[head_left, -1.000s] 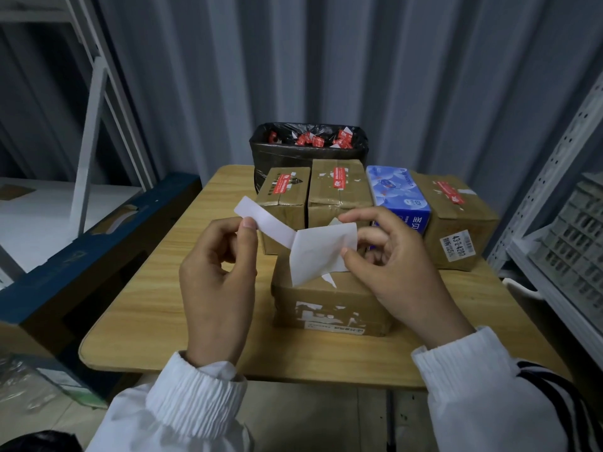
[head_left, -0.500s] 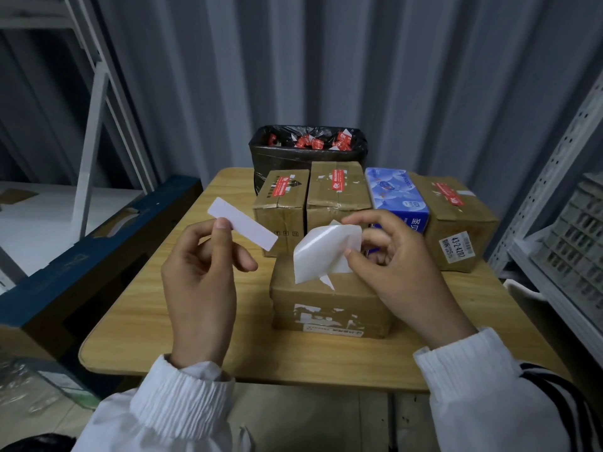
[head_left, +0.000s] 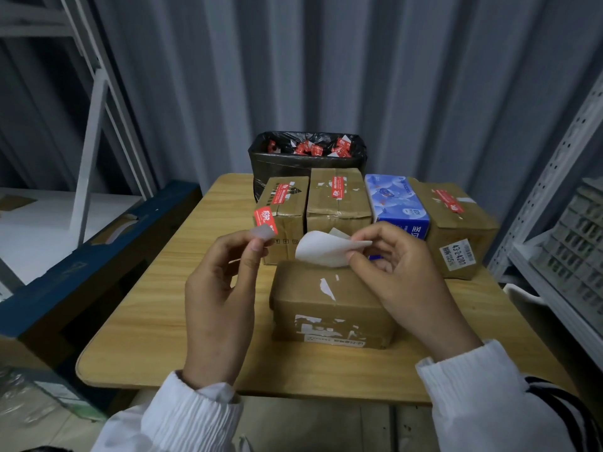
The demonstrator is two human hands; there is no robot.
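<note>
A brown cardboard box (head_left: 329,308) with torn label scraps lies on the wooden table (head_left: 146,321) in front of me. My left hand (head_left: 222,295) pinches a small red sticker (head_left: 265,220) with white backing, held up left of the box. My right hand (head_left: 401,275) pinches a curled white backing paper (head_left: 323,249) just above the box's far edge.
Behind the near box stand three brown boxes with red stickers (head_left: 284,210) (head_left: 337,200) (head_left: 456,223) and a blue tissue pack (head_left: 396,203). A black-lined bin (head_left: 306,161) holds red scraps at the table's back. Metal shelving (head_left: 561,223) stands right, a blue-edged carton (head_left: 81,272) left.
My left hand has pulled the strip apart from the white sheet and turned it so its red printed face shows. My right hand keeps the sheet, now more curled.
</note>
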